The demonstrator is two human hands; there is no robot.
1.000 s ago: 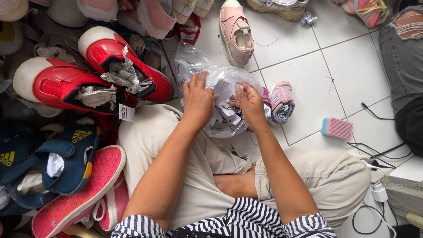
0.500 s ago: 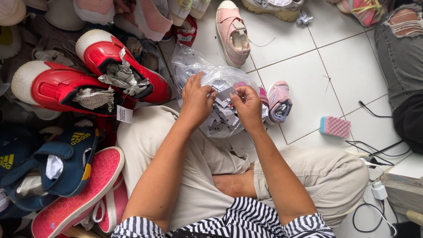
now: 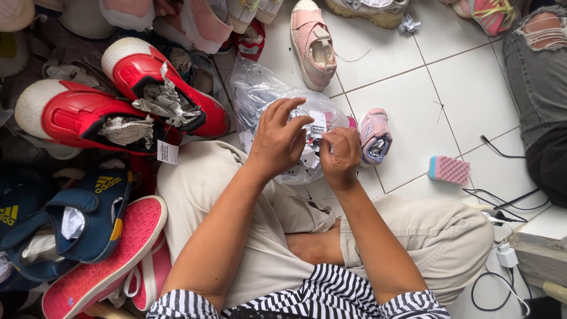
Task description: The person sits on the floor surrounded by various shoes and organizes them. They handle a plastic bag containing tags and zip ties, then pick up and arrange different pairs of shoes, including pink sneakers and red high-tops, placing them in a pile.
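You are sitting cross-legged on the white tile floor point(image 3: 472, 88), with two red sneakers point(image 3: 118, 106) lying to your left, stuffed with crumpled paper. Just beyond your knees a clear plastic bag point(image 3: 260, 94) is resting on the floor. Your left hand point(image 3: 282, 142) is hovering over it, fingers curled and partly open, pinching a small white tag point(image 3: 318, 124). Your right hand point(image 3: 341, 156) is closing tightly on that same tag.

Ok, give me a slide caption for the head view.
Both hands, left hand and right hand, pinch a white tag over a clear bag among red shoes.
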